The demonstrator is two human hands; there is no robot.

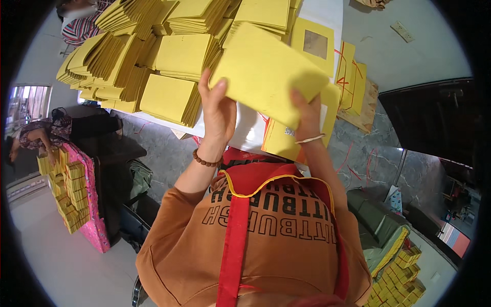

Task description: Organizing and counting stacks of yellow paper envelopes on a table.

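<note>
A flat yellow paper envelope (266, 69), or a thin stack of them, is held tilted above the white table (250, 128). My right hand (309, 116) grips its lower right corner, thumb on top and fingers behind. At its left edge is my left hand (219, 110), thumb and fingers apart, the thumb seeming to touch the edge. Just below the right hand lie more yellow envelopes (280, 140) with a printed label. Beyond, a yellow piece with a rectangular window (312, 45) lies flat.
Piles of folded yellow envelopes (171, 97) cover the table's left and far side. Tied yellow bundles (353, 84) rest on a wooden board (364, 120) at right. Another person (43, 133) leans over a pink-covered table (94, 220) with bundles. A green sofa (376, 220) stands behind right.
</note>
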